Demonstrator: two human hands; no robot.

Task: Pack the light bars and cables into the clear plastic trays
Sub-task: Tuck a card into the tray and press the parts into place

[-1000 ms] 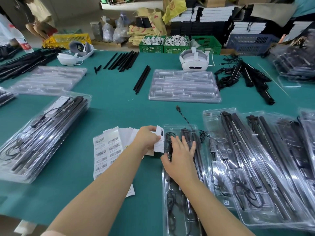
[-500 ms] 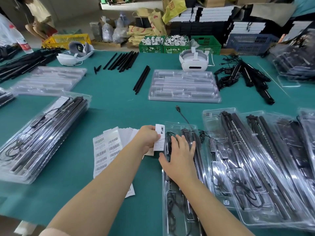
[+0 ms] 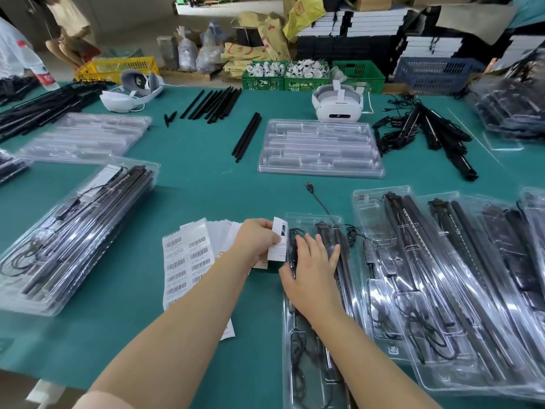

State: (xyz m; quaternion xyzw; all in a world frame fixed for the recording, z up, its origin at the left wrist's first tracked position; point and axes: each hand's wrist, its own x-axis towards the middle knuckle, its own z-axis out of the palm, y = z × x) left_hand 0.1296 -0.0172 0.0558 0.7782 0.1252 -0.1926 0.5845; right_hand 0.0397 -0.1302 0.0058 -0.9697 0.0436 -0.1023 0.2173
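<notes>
A clear plastic tray (image 3: 295,343) lies in front of me with black light bars (image 3: 343,261) and a coiled black cable (image 3: 299,376) in it. My right hand (image 3: 314,267) lies flat on the bars, fingers spread. Just left of the tray, my left hand (image 3: 256,242) pinches a small white leaflet (image 3: 278,240) at the tray's left edge. A USB cable end (image 3: 309,186) trails out past the tray's far side. Filled trays (image 3: 442,284) overlap at the right. An empty tray (image 3: 320,149) sits farther back.
Barcode label sheets (image 3: 187,258) lie left of my hands. Stacked filled trays (image 3: 73,231) sit at the left, empty trays (image 3: 85,137) behind them. Loose black bars (image 3: 212,103), two white headsets (image 3: 337,103) and a cable pile (image 3: 424,131) are at the back. Crates stand beyond the table.
My left hand has lifted the white leaflet slightly and brought it against the tray's left edge. My right hand stays flat on the bars.
</notes>
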